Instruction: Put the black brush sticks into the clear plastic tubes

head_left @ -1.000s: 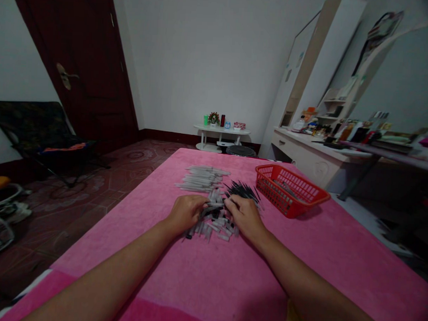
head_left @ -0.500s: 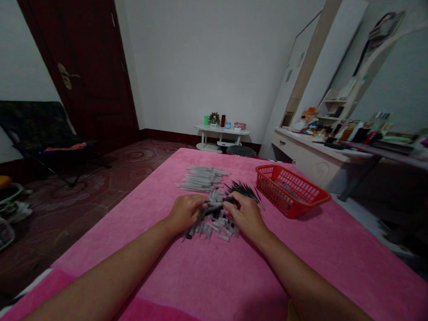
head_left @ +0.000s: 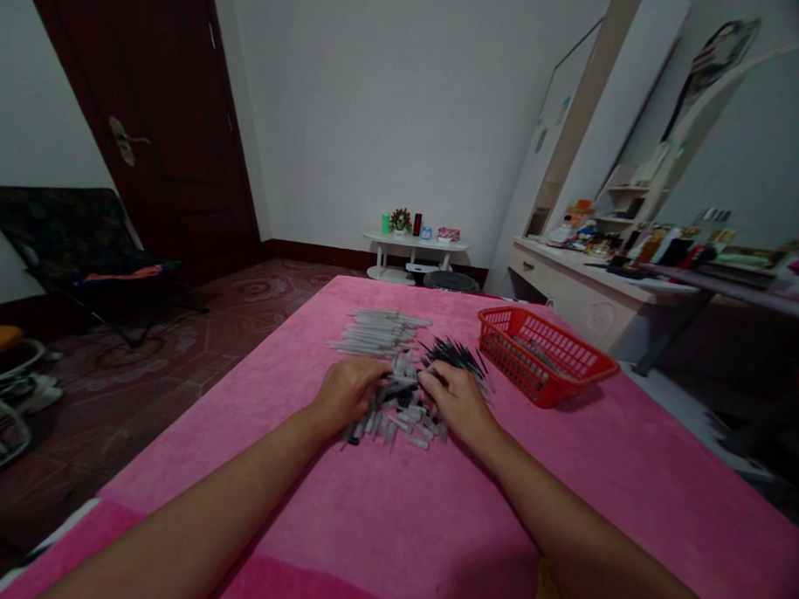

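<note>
My left hand (head_left: 349,392) is closed in a pinch at the left side of a heap of clear pen caps (head_left: 405,418), some with dark parts. A thin, pale pen piece (head_left: 396,387) appears to reach out from its fingertips. Opposite it, my right hand (head_left: 460,401) has thumb and fingers pressed together, and what lies in them is too small to make out. Behind the left hand, pale pen barrels (head_left: 378,332) lie in a stack. Black pen refills (head_left: 455,354) are spread just beyond the right hand.
A red plastic basket (head_left: 545,357) with some pale things inside stands to the right on the pink cloth (head_left: 392,518). Farther off are a low white table (head_left: 415,242), a dressing table (head_left: 584,275) and a folding chair (head_left: 79,253).
Both hands stay over the heap with only slight finger movement. The right fingertips and the pale piece between the hands have shifted a little; the piles look the same.
</note>
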Motion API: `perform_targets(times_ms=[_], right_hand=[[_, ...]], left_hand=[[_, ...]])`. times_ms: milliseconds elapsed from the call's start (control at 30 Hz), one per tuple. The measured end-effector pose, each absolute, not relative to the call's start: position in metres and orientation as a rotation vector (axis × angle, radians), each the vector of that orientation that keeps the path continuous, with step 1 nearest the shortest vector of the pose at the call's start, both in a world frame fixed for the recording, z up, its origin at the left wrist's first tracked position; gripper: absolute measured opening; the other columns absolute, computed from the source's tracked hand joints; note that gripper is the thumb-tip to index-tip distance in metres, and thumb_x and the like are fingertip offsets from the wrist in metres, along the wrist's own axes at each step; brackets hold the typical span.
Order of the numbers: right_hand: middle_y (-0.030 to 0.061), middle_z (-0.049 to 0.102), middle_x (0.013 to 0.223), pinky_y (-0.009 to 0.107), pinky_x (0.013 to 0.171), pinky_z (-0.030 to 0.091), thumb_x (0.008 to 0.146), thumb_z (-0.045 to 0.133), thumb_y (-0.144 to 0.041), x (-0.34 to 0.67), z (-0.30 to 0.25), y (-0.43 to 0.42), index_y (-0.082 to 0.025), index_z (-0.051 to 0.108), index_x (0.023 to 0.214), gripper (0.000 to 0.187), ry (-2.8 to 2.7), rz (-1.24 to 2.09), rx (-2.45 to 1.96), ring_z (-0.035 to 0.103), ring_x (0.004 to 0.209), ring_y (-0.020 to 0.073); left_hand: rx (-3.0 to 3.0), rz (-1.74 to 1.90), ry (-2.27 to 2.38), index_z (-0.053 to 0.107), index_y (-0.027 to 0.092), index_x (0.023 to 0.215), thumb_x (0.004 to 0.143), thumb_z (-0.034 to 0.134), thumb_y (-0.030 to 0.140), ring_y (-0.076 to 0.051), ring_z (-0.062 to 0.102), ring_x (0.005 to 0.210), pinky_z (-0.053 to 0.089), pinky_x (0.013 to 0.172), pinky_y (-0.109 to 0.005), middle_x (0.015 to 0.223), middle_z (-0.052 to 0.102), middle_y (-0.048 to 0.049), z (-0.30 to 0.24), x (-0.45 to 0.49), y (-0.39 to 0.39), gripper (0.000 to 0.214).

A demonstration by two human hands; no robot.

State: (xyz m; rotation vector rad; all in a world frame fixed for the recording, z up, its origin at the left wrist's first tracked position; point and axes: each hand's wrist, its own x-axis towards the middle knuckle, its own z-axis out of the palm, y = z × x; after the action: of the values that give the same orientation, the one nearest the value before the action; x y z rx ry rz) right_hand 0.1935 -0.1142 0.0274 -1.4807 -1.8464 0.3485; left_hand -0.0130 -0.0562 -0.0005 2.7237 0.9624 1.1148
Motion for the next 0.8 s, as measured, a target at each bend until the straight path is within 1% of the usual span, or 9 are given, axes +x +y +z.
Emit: perform_targets(times_ms=[67, 100, 167, 233, 333, 433, 533, 667, 800], right_hand=[[-0.0006, 0.060, 0.059, 0.022, 0.051, 0.029, 0.088, 0.045, -0.043, 0.195, 0.033, -0.115, -0.018, 0.060, 0.068, 0.035, -1.894, 0.299, -1.533, 0.052, 0.054, 0.0122], [-0.0003, 0.060, 0.059, 0.022, 0.051, 0.028, 0.085, 0.049, -0.045, 0.197, 0.036, -0.116, -0.019, 0.061, 0.068, 0.034, -1.932, 0.262, -1.582, 0.052, 0.055, 0.0125], [0.0003, 0.062, 0.061, 0.023, 0.050, 0.026, 0.074, 0.063, -0.045, 0.199, 0.044, -0.120, -0.020, 0.064, 0.069, 0.026, -2.034, 0.189, -1.699, 0.053, 0.056, 0.0134], [0.0009, 0.064, 0.063, 0.024, 0.050, 0.024, 0.063, 0.073, -0.040, 0.202, 0.050, -0.123, -0.022, 0.067, 0.069, 0.020, -2.155, 0.150, -1.786, 0.055, 0.058, 0.0144], [0.0024, 0.067, 0.070, 0.025, 0.052, 0.023, 0.056, 0.078, -0.034, 0.202, 0.052, -0.127, -0.024, 0.069, 0.071, 0.021, -2.293, 0.126, -1.857, 0.059, 0.064, 0.0169], [0.0043, 0.069, 0.073, 0.025, 0.052, 0.023, 0.056, 0.078, -0.034, 0.199, 0.050, -0.128, -0.024, 0.070, 0.071, 0.020, -2.352, 0.112, -1.889, 0.061, 0.067, 0.0190], [0.0054, 0.069, 0.073, 0.025, 0.052, 0.024, 0.061, 0.075, -0.031, 0.198, 0.047, -0.128, -0.023, 0.069, 0.069, 0.013, -2.364, 0.110, -1.857, 0.061, 0.067, 0.0191], [0.0045, 0.069, 0.072, 0.025, 0.052, 0.026, 0.065, 0.071, -0.029, 0.199, 0.044, -0.126, -0.023, 0.070, 0.070, 0.008, -2.282, 0.146, -1.808, 0.061, 0.066, 0.0182], [0.0040, 0.067, 0.066, 0.025, 0.051, 0.026, 0.070, 0.062, -0.026, 0.195, 0.043, -0.122, -0.021, 0.068, 0.069, 0.008, -2.103, 0.166, -1.807, 0.059, 0.061, 0.0161]], left_hand=[[2.536, 1.272, 0.996, 0.061, 0.019, 0.098, 0.082, 0.050, 0.016, -0.021, 0.065, 0.090, 0.048, 0.079, -0.032, 0.092, 0.070, -0.0078, 0.001, -0.014, -0.054, 0.019], [2.404, 1.349, 0.999, 0.059, 0.019, 0.097, 0.083, 0.050, 0.016, -0.021, 0.065, 0.092, 0.049, 0.081, -0.033, 0.094, 0.069, -0.0077, 0.002, -0.014, -0.053, 0.017], [2.087, 1.489, 0.955, 0.053, 0.019, 0.094, 0.084, 0.048, 0.017, -0.020, 0.065, 0.095, 0.050, 0.082, -0.033, 0.097, 0.069, -0.0074, 0.005, -0.013, -0.051, 0.011], [1.761, 1.580, 0.856, 0.047, 0.019, 0.092, 0.085, 0.050, 0.022, -0.020, 0.067, 0.095, 0.051, 0.083, -0.035, 0.099, 0.069, -0.0078, 0.008, -0.011, -0.050, 0.007], [1.382, 1.589, 0.770, 0.042, 0.019, 0.092, 0.083, 0.057, 0.030, -0.022, 0.068, 0.091, 0.054, 0.079, -0.036, 0.099, 0.069, -0.0093, 0.011, -0.009, -0.049, 0.021], [1.210, 1.512, 0.744, 0.041, 0.019, 0.094, 0.079, 0.064, 0.036, -0.022, 0.069, 0.089, 0.056, 0.072, -0.032, 0.102, 0.069, -0.0119, 0.011, -0.008, -0.049, 0.032], [1.114, 1.465, 0.693, 0.044, 0.018, 0.096, 0.075, 0.068, 0.038, -0.022, 0.069, 0.090, 0.056, 0.070, -0.030, 0.107, 0.068, -0.0138, 0.008, -0.007, -0.050, 0.038], [1.052, 1.433, 0.666, 0.047, 0.017, 0.096, 0.073, 0.071, 0.036, -0.021, 0.069, 0.090, 0.057, 0.069, -0.028, 0.108, 0.068, -0.0136, 0.007, -0.004, -0.051, 0.038], [1.043, 1.404, 0.653, 0.048, 0.018, 0.097, 0.074, 0.071, 0.034, -0.019, 0.069, 0.089, 0.057, 0.066, -0.025, 0.108, 0.068, -0.0117, 0.006, -0.002, -0.052, 0.036]])
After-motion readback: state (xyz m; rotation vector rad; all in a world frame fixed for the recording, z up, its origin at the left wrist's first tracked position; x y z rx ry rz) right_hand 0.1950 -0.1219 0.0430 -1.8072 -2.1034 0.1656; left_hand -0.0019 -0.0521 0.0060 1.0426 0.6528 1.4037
